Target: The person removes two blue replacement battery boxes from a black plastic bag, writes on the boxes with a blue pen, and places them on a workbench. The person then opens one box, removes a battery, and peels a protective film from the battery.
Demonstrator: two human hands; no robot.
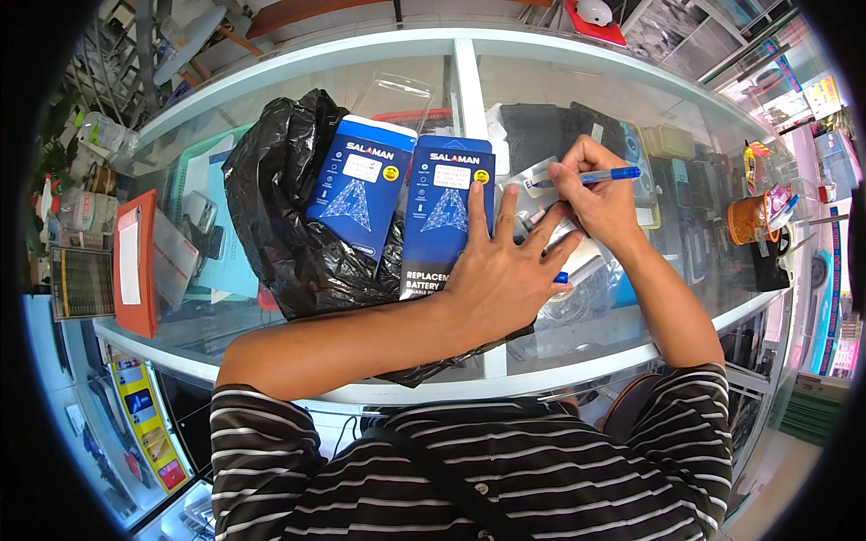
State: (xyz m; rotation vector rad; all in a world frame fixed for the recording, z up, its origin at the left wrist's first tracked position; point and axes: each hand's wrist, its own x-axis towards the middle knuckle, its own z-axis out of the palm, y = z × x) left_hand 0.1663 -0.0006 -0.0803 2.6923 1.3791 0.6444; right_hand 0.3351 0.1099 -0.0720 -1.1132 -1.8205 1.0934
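My left hand (505, 261) lies palm down with its fingers spread. It touches the lower right of a blue battery box (435, 239) and the edge of a small clear plastic packet (539, 177). A blue pen-like end (561, 278) sticks out beside this hand; the rest of it is hidden. In my right hand (591, 194) is a blue marker pen (600, 176), its tip at the packet, where a few dark letters show. A second blue box (356, 194) leans to the left, on a crumpled black plastic bag (293, 243). Both boxes bear white labels with handwriting.
All this rests on a glass display counter (465, 81) with white frame edges. An orange cup of pens (749, 221) stands at the right. To the left are an orange-red folder (135, 261) and, farther up, a clear bottle (104, 133). Phone accessories show beneath the glass.
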